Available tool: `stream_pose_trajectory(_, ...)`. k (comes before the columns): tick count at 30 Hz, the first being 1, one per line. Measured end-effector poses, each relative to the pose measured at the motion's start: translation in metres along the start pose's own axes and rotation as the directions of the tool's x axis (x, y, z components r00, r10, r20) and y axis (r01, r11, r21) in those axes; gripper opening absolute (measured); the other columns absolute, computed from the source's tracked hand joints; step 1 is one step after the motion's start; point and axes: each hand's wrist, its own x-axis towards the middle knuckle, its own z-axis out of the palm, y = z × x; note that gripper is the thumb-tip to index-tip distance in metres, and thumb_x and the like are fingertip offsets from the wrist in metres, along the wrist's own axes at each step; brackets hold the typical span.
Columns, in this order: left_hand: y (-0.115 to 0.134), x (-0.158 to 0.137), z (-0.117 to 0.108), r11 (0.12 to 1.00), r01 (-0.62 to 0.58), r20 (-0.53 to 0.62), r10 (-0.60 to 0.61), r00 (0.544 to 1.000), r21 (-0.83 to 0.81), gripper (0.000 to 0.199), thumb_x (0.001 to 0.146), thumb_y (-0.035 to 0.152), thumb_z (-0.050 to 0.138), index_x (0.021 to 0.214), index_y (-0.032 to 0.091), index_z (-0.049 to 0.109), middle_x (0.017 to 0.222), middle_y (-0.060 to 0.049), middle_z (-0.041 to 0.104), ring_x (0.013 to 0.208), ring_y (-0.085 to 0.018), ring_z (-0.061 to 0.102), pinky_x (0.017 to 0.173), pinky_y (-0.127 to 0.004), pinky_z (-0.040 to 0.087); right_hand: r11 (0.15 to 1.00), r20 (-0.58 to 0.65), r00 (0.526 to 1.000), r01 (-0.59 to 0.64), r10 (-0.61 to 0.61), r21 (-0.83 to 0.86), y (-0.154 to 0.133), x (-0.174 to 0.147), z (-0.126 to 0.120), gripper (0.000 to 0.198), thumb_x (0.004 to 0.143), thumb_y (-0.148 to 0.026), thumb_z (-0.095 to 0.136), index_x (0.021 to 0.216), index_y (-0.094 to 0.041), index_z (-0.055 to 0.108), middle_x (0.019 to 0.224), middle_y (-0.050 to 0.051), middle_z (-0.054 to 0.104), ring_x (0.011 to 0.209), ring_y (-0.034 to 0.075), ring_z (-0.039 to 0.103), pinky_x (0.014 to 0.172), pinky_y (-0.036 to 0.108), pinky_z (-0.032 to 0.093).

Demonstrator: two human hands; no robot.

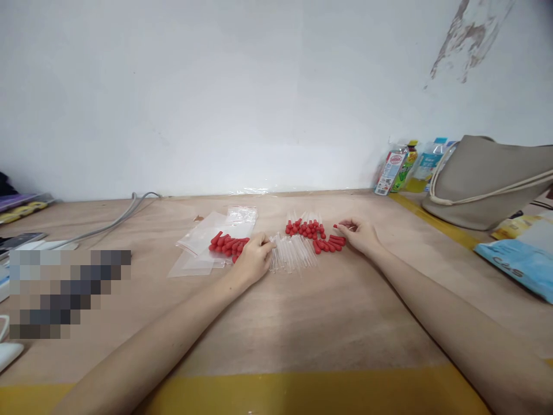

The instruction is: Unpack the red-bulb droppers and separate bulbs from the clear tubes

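Observation:
Clear dropper tubes lie side by side in the middle of the table. My left hand is closed in a pinch at their left edge; what its fingertips hold is too small to make out. Between the thumb and fingers of my right hand is a red rubber bulb. Just below it lies a small group of loose red bulbs. Behind the tubes rest several droppers, red bulbs on clear tubes. More red bulbs lie left of my left hand, which partly hides them.
Clear plastic bags lie under and around the left bulbs. A grey cable runs along the left. At right stand a carton, drink bottles and a grey bag, with a blue packet nearer.

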Motion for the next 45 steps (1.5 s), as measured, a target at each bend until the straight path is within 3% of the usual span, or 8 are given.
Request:
stream_pose_trajectory(5, 0.008, 0.004, 0.000, 0.995, 0.093, 0.051, -0.090, 0.995, -0.047, 0.021, 0.079, 0.024, 0.052, 0.093, 0.014, 0.063, 0.079, -0.006, 0.055, 0.070, -0.015, 0.054, 0.064, -0.028, 0.048, 0.998, 0.120, 0.993, -0.022, 0.015, 0.051, 0.006, 0.002, 0.001, 0.026, 0.071, -0.037, 0.060, 0.081, -0.014, 0.066, 0.074, 0.006, 0.068, 0.063, 0.014, 0.060, 0.058, 0.024, 0.046)
stream_pose_trajectory(9, 0.014, 0.005, -0.010, 0.992, 0.103, 0.098, -0.096, 0.991, -0.070, 0.045, 0.074, 0.043, 0.059, 0.108, 0.014, 0.057, 0.097, -0.010, 0.058, 0.092, -0.022, 0.054, 0.082, -0.038, 0.046, 0.997, 0.183, 0.983, -0.033, 0.019, 0.073, 0.009, 0.003, 0.002, 0.028, 0.071, -0.040, 0.059, 0.081, -0.016, 0.067, 0.077, 0.004, 0.069, 0.069, 0.015, 0.062, 0.062, 0.024, 0.048)
stream_pose_trajectory(13, 0.016, -0.006, -0.023, 0.995, 0.078, 0.167, -0.066, 0.984, -0.064, 0.057, 0.073, 0.048, 0.058, 0.120, 0.018, 0.049, 0.117, -0.011, 0.052, 0.111, -0.027, 0.045, 0.093, -0.045, 0.039, 0.995, 0.222, 0.974, -0.064, 0.046, 0.074, 0.011, 0.004, 0.001, 0.030, 0.069, -0.043, 0.060, 0.080, -0.016, 0.069, 0.077, 0.004, 0.070, 0.071, 0.017, 0.063, 0.063, 0.024, 0.048)
stream_pose_trajectory(20, 0.010, -0.029, -0.032, 0.997, 0.058, 0.166, -0.047, 0.985, -0.060, 0.058, 0.071, 0.046, 0.061, 0.121, 0.021, 0.048, 0.116, -0.010, 0.052, 0.113, -0.027, 0.045, 0.093, -0.044, 0.041, 0.988, 0.232, 0.968, -0.119, 0.094, 0.095, 0.001, 0.007, 0.004, 0.034, 0.071, -0.046, 0.054, 0.082, -0.017, 0.067, 0.080, 0.004, 0.069, 0.069, 0.015, 0.063, 0.060, 0.023, 0.048)
stream_pose_trajectory(28, 0.004, -0.026, -0.028, 0.996, 0.090, 0.157, -0.091, 0.983, 0.014, 0.050, 0.074, 0.046, 0.058, 0.117, 0.021, 0.052, 0.121, -0.010, 0.051, 0.122, -0.030, 0.037, 0.097, -0.049, 0.036, 0.966, 0.196, 0.946, -0.251, 0.258, -0.060, -0.013, 0.028, 0.014, 0.035, 0.063, -0.049, 0.063, 0.058, -0.014, 0.063, 0.048, 0.001, 0.058, 0.046, 0.012, 0.053, 0.041, 0.020, 0.037)
stream_pose_trajectory(37, -0.009, -0.027, -0.038, 0.990, 0.095, 0.264, -0.119, 0.957, 0.104, 0.072, 0.065, 0.063, 0.057, 0.124, 0.024, 0.046, 0.131, -0.010, 0.042, 0.128, -0.035, 0.025, 0.103, -0.057, 0.019, 0.874, 0.109, 0.879, -0.433, 0.464, -0.220, -0.030, 0.048, 0.033, 0.019, 0.057, -0.028, 0.066, 0.046, -0.016, 0.056, 0.042, 0.001, 0.052, 0.045, 0.015, 0.052, 0.039, 0.023, 0.036)
stream_pose_trajectory(41, -0.016, -0.028, -0.038, 0.984, 0.090, 0.254, -0.127, 0.959, 0.151, 0.073, 0.066, 0.065, 0.055, 0.126, 0.025, 0.044, 0.134, -0.010, 0.039, 0.130, -0.034, 0.021, 0.104, -0.057, 0.014, 0.866, 0.112, 0.867, -0.460, 0.486, -0.195, -0.038, 0.045, 0.031, 0.018, 0.057, -0.020, 0.061, 0.042, -0.016, 0.053, 0.040, 0.002, 0.050, 0.044, 0.015, 0.051, 0.040, 0.024, 0.037)
stream_pose_trajectory(45, -0.018, -0.028, -0.038, 0.980, 0.099, 0.247, -0.140, 0.959, 0.170, 0.071, 0.069, 0.063, 0.054, 0.127, 0.024, 0.042, 0.134, -0.011, 0.039, 0.130, -0.034, 0.020, 0.104, -0.057, 0.015, 0.909, 0.102, 0.906, -0.397, 0.411, -0.127, -0.049, 0.046, 0.022, 0.017, 0.060, -0.021, 0.057, 0.044, -0.016, 0.055, 0.045, 0.001, 0.051, 0.046, 0.012, 0.048, 0.042, 0.023, 0.036)
